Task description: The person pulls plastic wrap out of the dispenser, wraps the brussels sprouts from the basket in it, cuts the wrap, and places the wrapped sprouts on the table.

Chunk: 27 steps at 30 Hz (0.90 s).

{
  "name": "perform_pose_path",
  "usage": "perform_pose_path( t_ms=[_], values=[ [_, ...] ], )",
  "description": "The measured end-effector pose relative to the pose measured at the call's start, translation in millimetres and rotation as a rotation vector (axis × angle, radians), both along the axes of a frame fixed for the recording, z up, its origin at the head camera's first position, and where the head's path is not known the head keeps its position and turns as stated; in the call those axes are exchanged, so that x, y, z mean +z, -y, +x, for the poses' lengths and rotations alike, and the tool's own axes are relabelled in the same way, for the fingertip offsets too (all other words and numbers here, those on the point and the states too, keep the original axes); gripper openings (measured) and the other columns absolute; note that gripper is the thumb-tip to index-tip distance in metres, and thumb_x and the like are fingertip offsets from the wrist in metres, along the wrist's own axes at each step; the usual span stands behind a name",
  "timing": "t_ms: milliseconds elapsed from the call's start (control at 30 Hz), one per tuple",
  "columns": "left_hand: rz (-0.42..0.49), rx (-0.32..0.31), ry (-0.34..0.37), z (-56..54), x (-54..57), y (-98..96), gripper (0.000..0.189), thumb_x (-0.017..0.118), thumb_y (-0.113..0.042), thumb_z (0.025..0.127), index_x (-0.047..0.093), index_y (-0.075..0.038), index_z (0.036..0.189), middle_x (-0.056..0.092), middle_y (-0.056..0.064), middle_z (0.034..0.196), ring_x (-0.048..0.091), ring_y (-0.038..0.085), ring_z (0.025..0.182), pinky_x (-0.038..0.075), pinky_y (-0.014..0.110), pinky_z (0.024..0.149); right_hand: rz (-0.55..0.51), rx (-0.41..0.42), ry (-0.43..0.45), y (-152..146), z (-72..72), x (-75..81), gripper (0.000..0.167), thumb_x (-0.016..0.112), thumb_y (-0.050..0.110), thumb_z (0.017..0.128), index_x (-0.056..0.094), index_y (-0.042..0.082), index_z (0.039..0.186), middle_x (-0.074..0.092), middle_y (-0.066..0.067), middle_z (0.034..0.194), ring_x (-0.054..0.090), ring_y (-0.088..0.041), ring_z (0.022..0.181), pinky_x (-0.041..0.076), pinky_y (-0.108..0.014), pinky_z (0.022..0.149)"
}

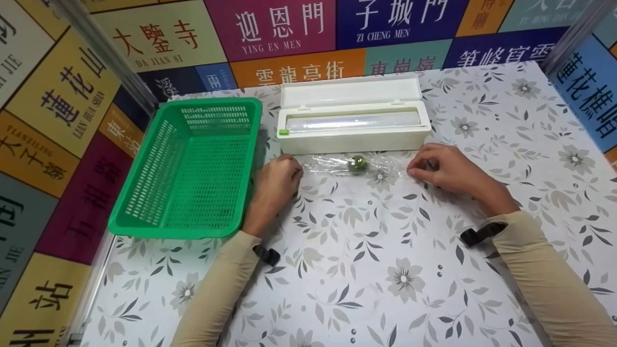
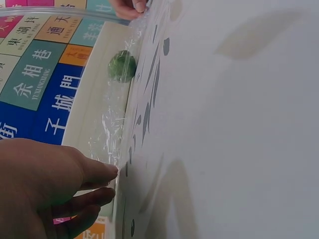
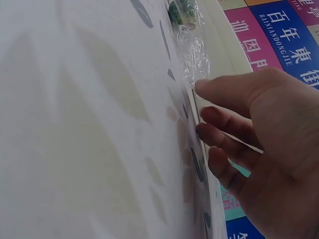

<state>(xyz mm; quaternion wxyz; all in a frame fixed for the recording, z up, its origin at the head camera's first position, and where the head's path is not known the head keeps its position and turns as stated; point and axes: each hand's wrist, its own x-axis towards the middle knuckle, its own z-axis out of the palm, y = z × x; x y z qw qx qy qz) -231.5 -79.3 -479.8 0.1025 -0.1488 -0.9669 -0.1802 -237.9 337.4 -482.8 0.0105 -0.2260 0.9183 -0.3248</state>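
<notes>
A small round green fruit or vegetable lies inside a clear strip of plastic wrap on the table, its ends drawn out to both sides. At the left end my left hand pinches the film; the thumb tip shows against it in the left wrist view. My right hand pinches the opposite end between thumb and forefinger, its other fingers loosely bent. Right behind the strip stands a white cling film box, lid raised, with a roll of film inside and a green tab at its left.
A green plastic basket with perforated sides stands left of my left forearm. The table wears a floral cloth. Panels with large printed characters border the back and both sides.
</notes>
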Motion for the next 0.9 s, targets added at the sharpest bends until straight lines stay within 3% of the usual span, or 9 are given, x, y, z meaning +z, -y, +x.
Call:
perform_pose_path(
  t_ms=[133, 333, 500, 633, 733, 800, 900],
  values=[
    [-0.012, 0.002, -0.006, -4.9, -1.4, -4.4, 0.012, 0.074, -0.012, 0.1, 0.086, -0.014, 0.102, 0.08, 0.005, 0.105, 0.079, 0.03, 0.097, 0.063, 0.05, 0.081, 0.012, -0.058, 0.014, -1.0, 0.3, 0.2, 0.005, 0.083, 0.02, 0.098, 0.085, 0.017, 0.102, 0.075, -0.001, 0.104, 0.059, -0.017, 0.09, 0.043, -0.023, 0.075],
    [-0.013, -0.007, -0.015, -7.0, -1.6, -7.3, 0.013, 0.073, -0.011, 0.1, 0.086, -0.012, 0.096, 0.079, 0.008, 0.102, 0.078, 0.031, 0.094, 0.063, 0.051, 0.078, 0.015, -0.08, 0.005, -0.4, 1.1, 2.6, 0.007, 0.08, 0.022, 0.1, 0.084, 0.017, 0.104, 0.077, -0.003, 0.103, 0.06, -0.017, 0.086, 0.043, -0.021, 0.074],
    [0.036, -0.024, -0.007, -4.9, -0.8, -5.5, 0.017, 0.069, -0.008, 0.1, 0.084, -0.006, 0.093, 0.078, 0.012, 0.101, 0.077, 0.031, 0.092, 0.063, 0.05, 0.076, 0.007, -0.143, 0.036, 2.5, 1.4, 8.5, 0.016, 0.075, 0.03, 0.104, 0.084, 0.018, 0.108, 0.081, -0.002, 0.099, 0.069, -0.012, 0.087, 0.05, -0.016, 0.077],
    [0.093, 0.002, -0.048, -2.5, 2.4, -5.6, 0.019, 0.064, -0.009, 0.106, 0.081, -0.001, 0.104, 0.076, 0.015, 0.11, 0.076, 0.033, 0.099, 0.063, 0.049, 0.083, -0.026, -0.188, 0.0, 9.3, 1.6, 14.1, 0.016, 0.075, 0.031, 0.104, 0.084, 0.018, 0.107, 0.08, -0.004, 0.096, 0.069, -0.015, 0.08, 0.052, -0.014, 0.067],
    [0.127, 0.017, -0.098, -0.6, 6.9, -10.3, 0.019, 0.062, -0.015, 0.109, 0.077, -0.003, 0.11, 0.075, 0.013, 0.113, 0.075, 0.032, 0.102, 0.063, 0.049, 0.085, -0.056, -0.155, -0.06, 20.0, 1.2, 18.5, 0.013, 0.077, 0.026, 0.102, 0.083, 0.016, 0.107, 0.08, -0.005, 0.097, 0.07, -0.019, 0.083, 0.053, -0.014, 0.066],
    [0.133, 0.003, -0.126, 0.6, 10.2, -16.3, 0.017, 0.065, -0.02, 0.108, 0.075, -0.007, 0.111, 0.075, 0.009, 0.113, 0.075, 0.03, 0.102, 0.063, 0.048, 0.082, -0.06, -0.113, -0.084, 29.3, 0.5, 20.6, 0.012, 0.078, 0.022, 0.101, 0.082, 0.014, 0.11, 0.082, -0.004, 0.103, 0.072, -0.019, 0.091, 0.056, -0.017, 0.074],
    [0.116, -0.056, -0.139, 2.4, 13.5, -28.7, 0.017, 0.072, -0.028, 0.105, 0.075, -0.012, 0.112, 0.075, 0.006, 0.113, 0.075, 0.027, 0.102, 0.063, 0.046, 0.079, -0.066, -0.051, -0.091, 44.4, -1.8, 21.5, 0.018, 0.08, 0.017, 0.099, 0.08, 0.011, 0.116, 0.082, -0.006, 0.113, 0.075, -0.025, 0.105, 0.062, -0.033, 0.088]
  ],
)
